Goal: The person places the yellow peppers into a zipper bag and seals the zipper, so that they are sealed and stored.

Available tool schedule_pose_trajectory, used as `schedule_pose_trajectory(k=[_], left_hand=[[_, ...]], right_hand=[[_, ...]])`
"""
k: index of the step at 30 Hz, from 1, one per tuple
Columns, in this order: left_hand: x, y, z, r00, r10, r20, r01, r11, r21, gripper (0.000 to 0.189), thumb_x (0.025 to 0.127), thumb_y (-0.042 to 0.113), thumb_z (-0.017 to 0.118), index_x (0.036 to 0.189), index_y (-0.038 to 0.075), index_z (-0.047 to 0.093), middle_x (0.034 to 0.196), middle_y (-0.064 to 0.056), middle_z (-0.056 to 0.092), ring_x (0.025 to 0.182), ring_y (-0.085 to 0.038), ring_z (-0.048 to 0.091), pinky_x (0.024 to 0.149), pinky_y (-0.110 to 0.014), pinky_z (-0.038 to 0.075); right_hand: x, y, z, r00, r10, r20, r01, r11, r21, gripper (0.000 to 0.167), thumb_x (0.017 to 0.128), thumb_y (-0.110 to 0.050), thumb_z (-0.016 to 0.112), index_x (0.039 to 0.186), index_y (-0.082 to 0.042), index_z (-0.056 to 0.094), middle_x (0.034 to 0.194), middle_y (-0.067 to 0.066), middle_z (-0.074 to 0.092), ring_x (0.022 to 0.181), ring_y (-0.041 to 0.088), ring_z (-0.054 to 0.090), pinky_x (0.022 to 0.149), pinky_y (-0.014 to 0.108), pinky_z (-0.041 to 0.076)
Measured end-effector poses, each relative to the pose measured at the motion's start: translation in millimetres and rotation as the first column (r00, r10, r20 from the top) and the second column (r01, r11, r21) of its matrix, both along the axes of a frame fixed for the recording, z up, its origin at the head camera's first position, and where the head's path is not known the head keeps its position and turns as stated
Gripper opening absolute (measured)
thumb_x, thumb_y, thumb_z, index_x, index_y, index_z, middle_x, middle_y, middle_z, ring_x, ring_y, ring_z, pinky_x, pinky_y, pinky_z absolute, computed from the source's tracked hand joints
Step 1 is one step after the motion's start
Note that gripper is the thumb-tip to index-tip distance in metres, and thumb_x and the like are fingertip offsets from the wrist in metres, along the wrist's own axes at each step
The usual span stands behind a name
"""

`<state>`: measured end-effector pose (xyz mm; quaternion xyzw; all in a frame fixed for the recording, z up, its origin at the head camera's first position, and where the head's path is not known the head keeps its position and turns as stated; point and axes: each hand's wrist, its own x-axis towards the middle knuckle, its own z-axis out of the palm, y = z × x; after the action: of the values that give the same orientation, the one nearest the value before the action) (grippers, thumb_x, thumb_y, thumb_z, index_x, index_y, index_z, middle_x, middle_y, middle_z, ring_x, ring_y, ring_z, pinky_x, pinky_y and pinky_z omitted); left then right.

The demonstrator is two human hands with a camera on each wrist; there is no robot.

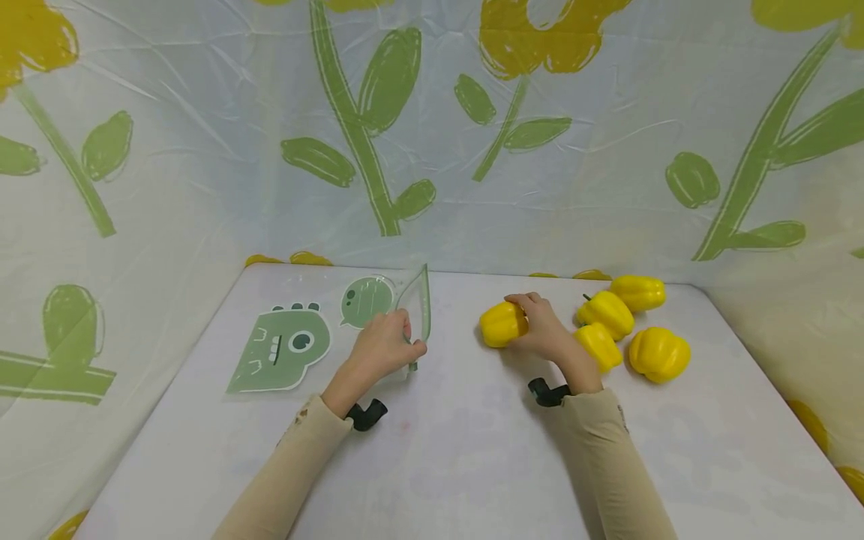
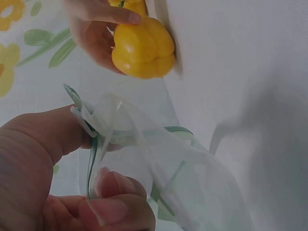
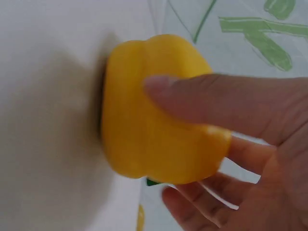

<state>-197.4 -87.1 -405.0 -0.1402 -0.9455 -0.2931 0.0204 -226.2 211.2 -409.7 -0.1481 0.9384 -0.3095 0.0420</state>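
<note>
My left hand (image 1: pixel 379 343) grips the edge of a clear zip bag (image 1: pixel 286 352) printed with a green one-eyed monster and a green speech bubble. In the left wrist view, the bag's mouth (image 2: pixel 92 166) gapes between the thumb and the curled fingers. A yellow bell pepper (image 1: pixel 498 325) is in my right hand (image 1: pixel 548 334), to the right of the bag. The thumb (image 3: pixel 178 96) lies across the pepper's side in the right wrist view, with the other fingers around the far side. The pepper is low over the table, its green stem partly showing.
Several more yellow peppers lie at the right: one at the back (image 1: pixel 637 292), one in front of it (image 1: pixel 607 315), one behind my right wrist (image 1: pixel 599 346) and one nearest the right edge (image 1: pixel 659 354). A flower-printed sheet (image 1: pixel 594 187) hangs behind and beside the white table (image 1: pixel 445 465).
</note>
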Motion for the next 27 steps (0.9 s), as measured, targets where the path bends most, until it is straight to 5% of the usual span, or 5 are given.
schedule_pose_trajectory(k=[7,14,27], left_hand=[[0.8,1.3,0.9,1.0,-0.022,-0.006,0.022,1.0,-0.019,0.026,0.074,0.021,0.07,0.085,0.009,0.05,0.06,-0.002,0.049,0.054,-0.016,0.044,0.048,-0.029,0.034],[-0.1,1.7,-2.0,1.0,-0.03,-0.003,0.03,0.999,-0.02,0.029,0.074,0.022,0.071,0.088,0.008,0.05,0.059,-0.001,0.048,0.053,-0.015,0.043,0.049,-0.03,0.033],[-1.9,5.2,-11.0,0.999,-0.04,0.013,0.04,0.999,0.001,0.031,0.074,0.022,0.073,0.089,0.01,0.049,0.059,0.0,0.046,0.051,-0.016,0.044,0.049,-0.029,0.033]], right_hand=[[-3.9,1,-18.3,0.993,0.009,0.119,0.006,0.992,-0.126,0.08,0.075,-0.012,0.083,0.14,-0.011,0.035,0.131,0.021,0.052,0.111,0.037,0.051,0.098,0.055,0.04],[-7.3,3,-30.9,0.992,-0.037,0.122,0.064,0.973,-0.22,0.078,0.078,-0.02,0.082,0.14,-0.014,0.035,0.129,0.018,0.052,0.11,0.035,0.051,0.097,0.052,0.04],[-32.3,-34,-26.5,0.99,-0.08,0.12,0.119,0.921,-0.371,0.075,0.078,-0.024,0.082,0.139,-0.011,0.04,0.131,0.013,0.052,0.114,0.031,0.05,0.101,0.049,0.039]])
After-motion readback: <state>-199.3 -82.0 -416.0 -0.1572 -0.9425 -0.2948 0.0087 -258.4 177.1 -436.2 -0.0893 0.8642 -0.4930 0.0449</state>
